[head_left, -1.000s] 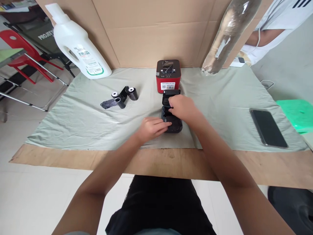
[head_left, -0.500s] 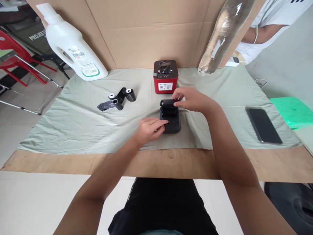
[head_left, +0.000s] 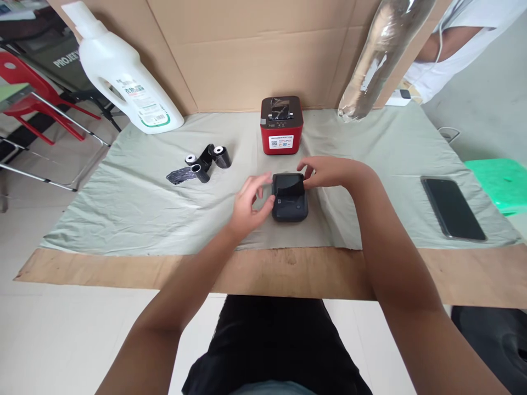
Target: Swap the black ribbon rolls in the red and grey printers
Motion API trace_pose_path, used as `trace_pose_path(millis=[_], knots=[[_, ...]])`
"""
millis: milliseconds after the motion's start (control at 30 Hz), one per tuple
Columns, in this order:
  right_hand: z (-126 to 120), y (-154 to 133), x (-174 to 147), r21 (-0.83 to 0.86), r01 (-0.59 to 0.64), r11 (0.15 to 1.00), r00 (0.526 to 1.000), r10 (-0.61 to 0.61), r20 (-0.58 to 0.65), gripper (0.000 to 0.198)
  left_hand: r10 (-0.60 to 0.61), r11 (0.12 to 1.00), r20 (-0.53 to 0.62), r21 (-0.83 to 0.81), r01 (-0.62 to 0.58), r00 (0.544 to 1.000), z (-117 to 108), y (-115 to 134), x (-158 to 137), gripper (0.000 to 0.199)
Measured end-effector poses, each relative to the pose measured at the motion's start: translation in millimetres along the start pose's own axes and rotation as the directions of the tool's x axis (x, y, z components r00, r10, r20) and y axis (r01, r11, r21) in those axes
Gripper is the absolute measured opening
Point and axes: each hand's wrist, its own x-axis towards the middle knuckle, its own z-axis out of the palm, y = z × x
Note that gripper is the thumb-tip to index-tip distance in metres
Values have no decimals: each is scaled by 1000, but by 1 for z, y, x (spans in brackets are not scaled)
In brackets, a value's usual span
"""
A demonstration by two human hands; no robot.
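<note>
Grey-green cloth (head_left: 222,219) covered the wooden tabletop (head_left: 288,269); I saw the boxy black plastic device (head_left: 289,211) lying lengthwise near-to-far, between my spread left hand (head_left: 249,207) and, by its far-right corner, my loosely parted right hand (head_left: 329,171).

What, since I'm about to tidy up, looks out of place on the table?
Mainly the film: it lies loose and crumpled by the rolls, left of the red box. The cloth is wrinkled too.

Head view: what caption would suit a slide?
Left hand and right hand flank a black device on pale cloth, before a red-sided box.
</note>
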Motion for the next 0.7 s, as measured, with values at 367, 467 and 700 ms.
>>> trace_pose_path(millis=[367, 467, 700], knots=[[4, 14, 17, 252, -139, 958, 975, 88, 205, 46, -271, 962, 256, 108, 251, 928, 10, -19, -6, 70], [17, 16, 9, 328, -146, 933, 984, 105, 141, 45, -207, 978, 260, 48, 202, 943, 9, -18, -8, 68], [76, 21, -31, 598, -12, 801, 952, 192, -237, 46, 252, 954, 215, -220, -204, 944, 6, -19, -7, 59]])
